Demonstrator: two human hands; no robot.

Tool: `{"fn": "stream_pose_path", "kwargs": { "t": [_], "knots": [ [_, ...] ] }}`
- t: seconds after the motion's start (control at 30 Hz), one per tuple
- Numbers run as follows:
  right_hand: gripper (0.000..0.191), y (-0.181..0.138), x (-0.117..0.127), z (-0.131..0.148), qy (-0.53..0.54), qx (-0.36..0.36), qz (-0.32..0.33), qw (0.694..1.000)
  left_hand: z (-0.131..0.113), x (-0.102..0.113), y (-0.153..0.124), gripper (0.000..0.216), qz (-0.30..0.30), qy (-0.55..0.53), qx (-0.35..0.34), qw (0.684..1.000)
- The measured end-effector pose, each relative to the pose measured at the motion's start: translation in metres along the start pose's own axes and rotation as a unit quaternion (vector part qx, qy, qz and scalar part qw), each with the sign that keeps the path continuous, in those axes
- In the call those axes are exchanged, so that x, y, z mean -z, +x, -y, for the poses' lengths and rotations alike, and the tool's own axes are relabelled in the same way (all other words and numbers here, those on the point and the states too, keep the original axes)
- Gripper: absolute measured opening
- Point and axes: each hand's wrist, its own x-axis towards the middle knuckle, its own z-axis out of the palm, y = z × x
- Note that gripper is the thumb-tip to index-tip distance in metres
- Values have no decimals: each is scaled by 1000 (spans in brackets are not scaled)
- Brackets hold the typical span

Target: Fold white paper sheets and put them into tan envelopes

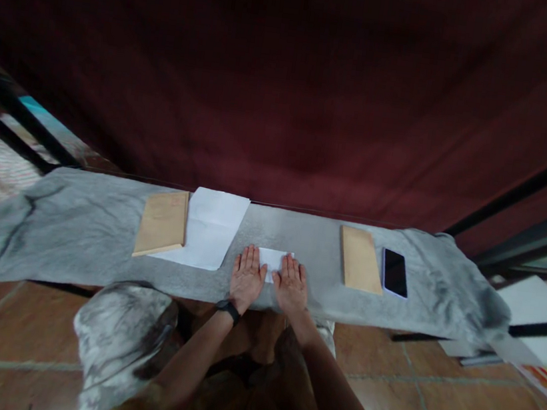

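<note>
A small white piece of folded paper [270,260] lies flat on the grey cloth in front of me. My left hand [247,278], with a dark watch on the wrist, rests palm down over its left end, fingers stretched forward. Over the right end lies my right hand [291,285], flat too, its fingers extended. Both thumbs point inward across the paper, a small gap between them. The parts of the paper under my palms are hidden.
Left of my hands, white sheets [212,229] lie partly under a stack of brown envelopes [163,223]. To the right are another brown envelope [361,259] and a phone [395,273]. Grey cloth [88,234] covers the narrow table; a dark red curtain [287,99] hangs behind it.
</note>
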Motion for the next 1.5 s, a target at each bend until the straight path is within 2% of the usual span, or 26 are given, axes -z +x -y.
{"fn": "stream_pose_path", "kwargs": {
  "t": [0.23,0.5,0.7,0.83,1.1,1.2,1.27,1.4,1.5],
  "knots": [
    [57,-10,7,-9,-21,3,-37,999,7,-3,-7,66,-51,-3,10,999],
    [53,-23,14,-20,-29,0,-42,999,9,-1,-12,68,-68,-3,12,998],
    [53,-26,22,-16,-20,-29,-38,999,8,5,-16,68,-40,3,33,999],
    [51,-31,25,-2,3,25,-5,1000,7,7,-14,67,-28,14,34,999],
    [52,-49,29,-2,-11,33,-31,999,18,17,-24,60,-41,12,30,999],
    [51,-50,30,-4,-14,30,-36,999,14,20,-28,58,-57,24,39,997],
    [51,-50,30,-3,-12,26,-38,999,4,20,-28,57,-51,17,13,998],
    [49,-50,29,-2,-12,23,-29,999,-24,13,-24,53,44,-13,-116,992],
    [48,-50,27,-3,-11,22,-18,1000,-40,5,-15,53,85,-9,-150,985]
  ]
}}
